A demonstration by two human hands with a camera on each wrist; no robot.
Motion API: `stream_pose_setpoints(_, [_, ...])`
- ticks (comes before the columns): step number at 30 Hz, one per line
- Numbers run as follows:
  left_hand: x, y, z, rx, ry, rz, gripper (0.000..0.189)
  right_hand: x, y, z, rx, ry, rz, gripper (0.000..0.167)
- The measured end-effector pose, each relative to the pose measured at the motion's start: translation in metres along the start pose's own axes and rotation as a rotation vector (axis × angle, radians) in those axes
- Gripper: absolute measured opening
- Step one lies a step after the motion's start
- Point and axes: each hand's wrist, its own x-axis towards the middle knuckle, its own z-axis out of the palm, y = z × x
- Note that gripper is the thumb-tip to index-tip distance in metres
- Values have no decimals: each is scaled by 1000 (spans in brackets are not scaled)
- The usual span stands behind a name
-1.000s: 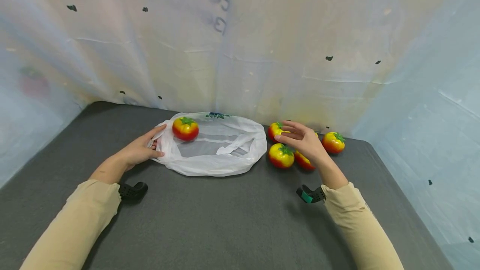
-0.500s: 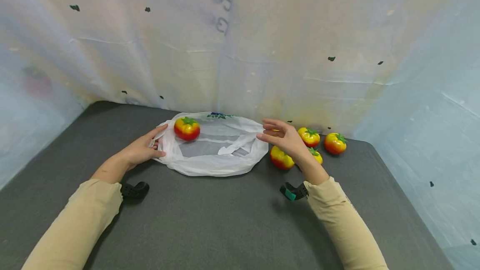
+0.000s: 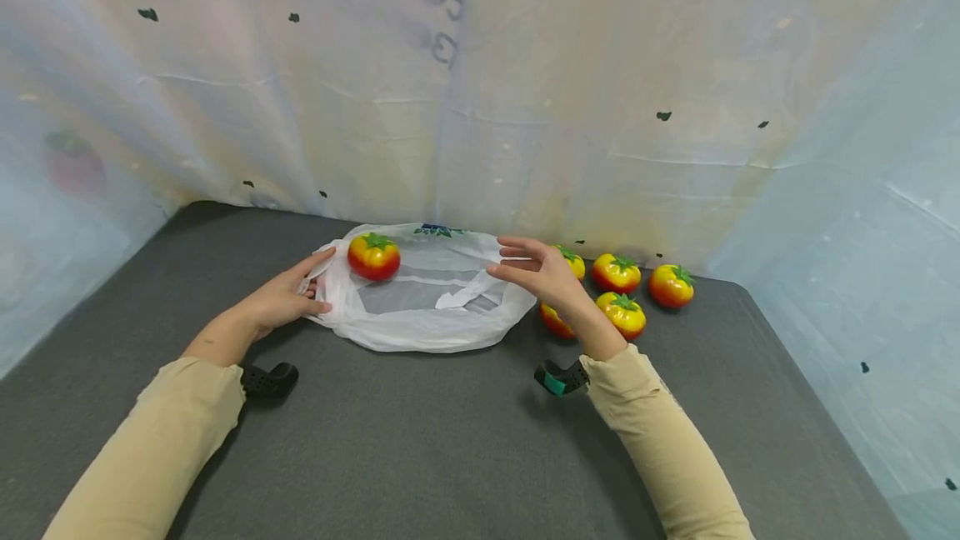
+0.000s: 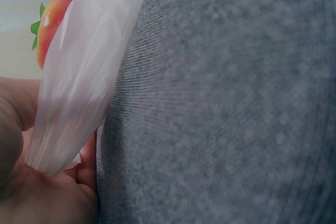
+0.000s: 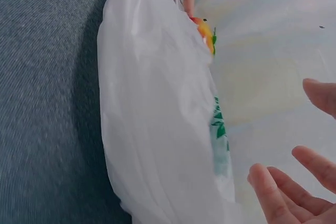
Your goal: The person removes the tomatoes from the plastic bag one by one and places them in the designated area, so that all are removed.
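A white plastic bag (image 3: 427,336) lies with its mouth spread wide at the middle of the dark table. My left hand (image 3: 281,300) grips its left end; in the left wrist view the gathered plastic (image 4: 79,93) runs between thumb and curled fingers. Inside that end sits a red and yellow tomato (image 3: 373,257) with a green calyx. Over the bag's right edge hovers my right hand (image 3: 551,280), fingers apart and holding nothing. The right wrist view has those spread fingers (image 5: 268,192) beside the bag's side (image 5: 147,103).
Several similar tomatoes (image 3: 621,316) cluster right of the bag, two partly hidden behind the right hand. One tomato (image 3: 671,286) stands farthest right. A pale plastic sheet (image 3: 487,107) walls off the back and sides of the table (image 3: 420,440).
My right hand has moved left from over the tomatoes to the bag's right edge, uncovering several of them. The left hand, bag and tomato in it look unchanged.
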Motion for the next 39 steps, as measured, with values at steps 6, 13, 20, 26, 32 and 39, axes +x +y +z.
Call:
stream_pose_setpoints(6, [0,0,0,-5,-4,-2,95,16,5,18,-7,66,-21,52])
stream_pose_setpoints(13, [-1,-1,-1,-4,2,-4,95,30,1,38,-7,75,-34,53])
stream_pose_setpoints(20, [0,-3,0,-13,10,-11,95,40,-6,58,-12,65,-10,54])
stream_pose_setpoints(26, [0,-3,1,-19,22,-25,95,49,-10,74,-12,47,11,53])
stream_pose_setpoints(32, [-1,-2,1,-23,12,-17,95,57,-17,87,-1,38,32,53])
stream_pose_setpoints(39, [-2,-1,0,-25,8,-14,95,65,-16,99,32,42,46,53])
